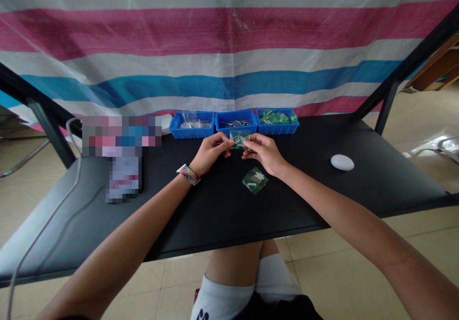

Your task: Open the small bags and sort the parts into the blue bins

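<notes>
Between my two hands is a small clear greenish plastic bag (pixel 239 139) with several small light pieces inside, raised in front of the middle bin. The fingers and thumb of my left hand (pixel 210 153) pinch its left edge. My right hand (pixel 266 153) pinches the right edge the same way. A second greenish bag (pixel 255 181) lies flat on the black table below my right hand, with light pieces and thin metal pins showing through it.
Three blue bins stand at the back: a left bin (pixel 191 132) with clear bags, a middle bin (pixel 221 127) with metal pins, a right bin (pixel 278 128) with green bags. A white oval object (pixel 342 162) lies right; a cable (pixel 68 186) crosses the left side.
</notes>
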`<action>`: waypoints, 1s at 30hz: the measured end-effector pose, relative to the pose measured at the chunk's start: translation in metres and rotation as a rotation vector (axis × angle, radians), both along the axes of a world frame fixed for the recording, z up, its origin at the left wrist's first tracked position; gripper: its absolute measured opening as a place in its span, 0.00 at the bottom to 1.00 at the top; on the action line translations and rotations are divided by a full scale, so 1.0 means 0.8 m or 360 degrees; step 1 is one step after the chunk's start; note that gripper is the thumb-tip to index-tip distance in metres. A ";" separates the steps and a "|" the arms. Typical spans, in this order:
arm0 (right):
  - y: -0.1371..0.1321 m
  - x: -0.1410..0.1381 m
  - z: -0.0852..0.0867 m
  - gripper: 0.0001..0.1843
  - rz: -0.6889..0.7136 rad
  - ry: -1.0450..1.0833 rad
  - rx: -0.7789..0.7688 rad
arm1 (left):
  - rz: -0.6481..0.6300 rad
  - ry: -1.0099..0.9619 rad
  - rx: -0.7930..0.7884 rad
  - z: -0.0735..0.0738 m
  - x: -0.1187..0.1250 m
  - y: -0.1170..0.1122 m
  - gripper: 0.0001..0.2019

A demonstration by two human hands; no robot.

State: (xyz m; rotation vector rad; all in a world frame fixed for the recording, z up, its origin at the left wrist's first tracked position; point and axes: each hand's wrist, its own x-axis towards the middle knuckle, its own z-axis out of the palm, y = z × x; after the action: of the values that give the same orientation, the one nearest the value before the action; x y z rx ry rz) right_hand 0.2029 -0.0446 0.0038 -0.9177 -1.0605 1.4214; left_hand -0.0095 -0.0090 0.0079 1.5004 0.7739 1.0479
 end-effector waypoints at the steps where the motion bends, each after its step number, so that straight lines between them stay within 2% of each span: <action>1: 0.000 0.000 0.000 0.24 -0.0007 -0.0001 0.0011 | 0.0002 0.0001 -0.0010 0.001 0.001 -0.001 0.19; 8: -0.001 -0.001 -0.001 0.24 -0.0020 0.0031 0.0045 | -0.0038 0.0031 -0.0083 0.006 0.002 -0.004 0.19; 17: 0.001 0.000 0.001 0.22 0.0056 0.0082 -0.0003 | -0.0077 0.0007 -0.0048 0.004 0.001 -0.002 0.17; 30: 0.000 -0.002 -0.002 0.22 0.0006 0.0022 0.0022 | -0.0056 0.0080 0.0001 0.007 0.003 -0.005 0.20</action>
State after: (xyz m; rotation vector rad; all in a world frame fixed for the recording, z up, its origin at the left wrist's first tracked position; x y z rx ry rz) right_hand 0.2017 -0.0444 0.0024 -0.8952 -1.0606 1.4200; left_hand -0.0072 -0.0128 0.0136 1.5405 0.7797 0.9873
